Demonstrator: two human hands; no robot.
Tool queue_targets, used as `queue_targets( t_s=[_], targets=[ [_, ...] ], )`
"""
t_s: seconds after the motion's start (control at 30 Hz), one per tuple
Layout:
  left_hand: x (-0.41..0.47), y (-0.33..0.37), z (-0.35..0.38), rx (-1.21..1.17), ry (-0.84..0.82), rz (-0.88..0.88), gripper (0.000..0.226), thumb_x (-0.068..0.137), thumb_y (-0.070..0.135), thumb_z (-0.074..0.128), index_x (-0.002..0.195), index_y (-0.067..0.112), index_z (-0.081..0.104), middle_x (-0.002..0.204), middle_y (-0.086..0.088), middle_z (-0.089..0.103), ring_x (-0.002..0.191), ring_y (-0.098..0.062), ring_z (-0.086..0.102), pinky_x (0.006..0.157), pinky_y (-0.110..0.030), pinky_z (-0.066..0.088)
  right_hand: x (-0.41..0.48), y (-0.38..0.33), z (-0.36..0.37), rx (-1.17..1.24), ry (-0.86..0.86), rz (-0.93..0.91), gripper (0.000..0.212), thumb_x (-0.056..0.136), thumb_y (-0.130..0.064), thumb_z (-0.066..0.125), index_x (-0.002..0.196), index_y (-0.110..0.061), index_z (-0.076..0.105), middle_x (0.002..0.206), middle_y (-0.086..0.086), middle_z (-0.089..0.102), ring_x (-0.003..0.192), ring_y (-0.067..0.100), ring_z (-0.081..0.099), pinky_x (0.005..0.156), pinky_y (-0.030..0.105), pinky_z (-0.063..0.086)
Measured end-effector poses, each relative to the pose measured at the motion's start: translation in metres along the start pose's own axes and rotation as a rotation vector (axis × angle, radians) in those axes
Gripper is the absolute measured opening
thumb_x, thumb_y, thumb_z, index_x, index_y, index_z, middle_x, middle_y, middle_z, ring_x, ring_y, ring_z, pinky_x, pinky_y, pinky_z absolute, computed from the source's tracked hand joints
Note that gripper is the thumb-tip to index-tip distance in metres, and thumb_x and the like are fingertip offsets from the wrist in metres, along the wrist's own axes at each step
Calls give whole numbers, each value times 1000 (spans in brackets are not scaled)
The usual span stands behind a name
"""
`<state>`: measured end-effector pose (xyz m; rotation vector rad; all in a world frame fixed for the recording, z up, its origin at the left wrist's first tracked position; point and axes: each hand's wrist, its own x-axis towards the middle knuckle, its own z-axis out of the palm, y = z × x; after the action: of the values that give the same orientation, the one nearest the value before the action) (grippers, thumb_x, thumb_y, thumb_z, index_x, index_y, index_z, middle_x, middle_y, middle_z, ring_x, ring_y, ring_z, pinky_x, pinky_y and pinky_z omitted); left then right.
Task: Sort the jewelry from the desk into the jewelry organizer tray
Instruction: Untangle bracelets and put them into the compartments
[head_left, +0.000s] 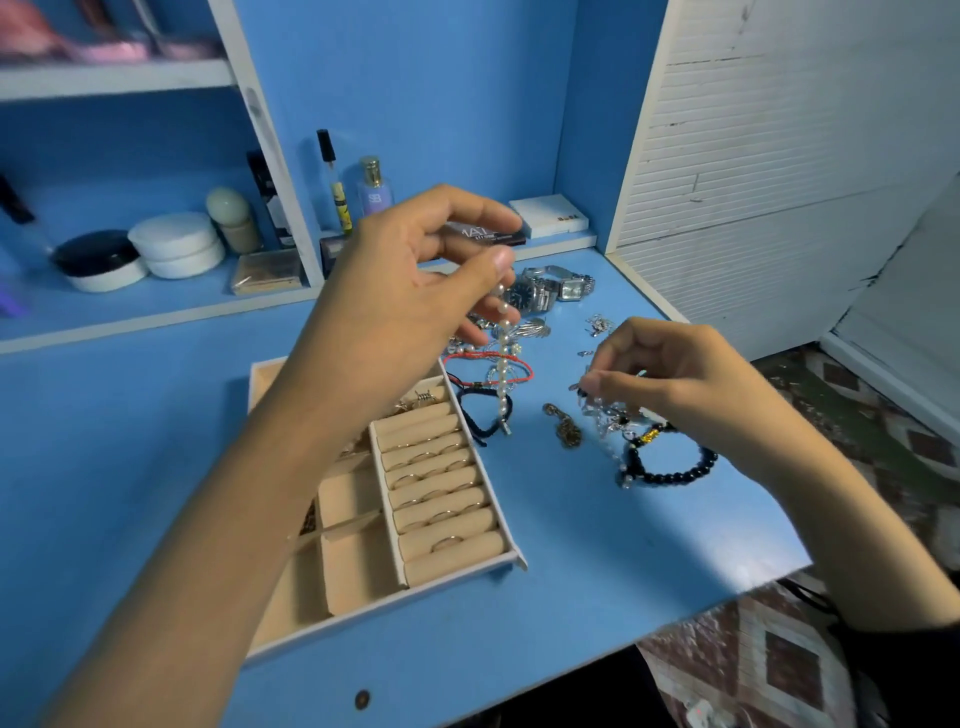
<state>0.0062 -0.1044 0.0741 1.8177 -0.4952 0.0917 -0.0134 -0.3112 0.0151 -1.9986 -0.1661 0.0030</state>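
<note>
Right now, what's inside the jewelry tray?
In the tray, thin rings sit in the roll slots and small silver pieces lie at the far end. The left arm covers much of the left compartments, so those are partly hidden.

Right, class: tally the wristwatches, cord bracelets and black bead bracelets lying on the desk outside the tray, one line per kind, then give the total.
Wristwatches: 2 (round-faced watch, square-faced watch)
Cord bracelets: 2 (red cord bracelet, dark blue cord bracelet)
Black bead bracelets: 1 (black bead bracelet)
Total: 5
</note>
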Motion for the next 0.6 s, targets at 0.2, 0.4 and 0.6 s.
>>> queue_targets(
  t_s=[0.2,0.4,0.6],
  targets=[
    [-7,9,-20,-30,36,10,16,89,10,57,103,16,61,81,-5,67,64,-18,71,58,-27,57,8,-32,8,172,92,-104,13,78,-12,70,82,-2,63,73,16,69,63,13,61,59,18,49],
    [-14,14,-48,-15,119,34,16,89,6,55,104,13,60,78,-8,65,61,-19,69,56,-25,56,25,-65,26,349,114,-211,11,75,-11,69,79,-4,62,65,7,69,63,20,61,63,26,54],
    [-23,10,-69,20,173,12,15,89,7,56,102,14,60,76,-5,64,61,-19,69,57,-27,56,42,-92,55,413,50,-231,6,79,-4,67,78,-6,62,64,9,67,56,20,61,57,26,54]
  ],
)
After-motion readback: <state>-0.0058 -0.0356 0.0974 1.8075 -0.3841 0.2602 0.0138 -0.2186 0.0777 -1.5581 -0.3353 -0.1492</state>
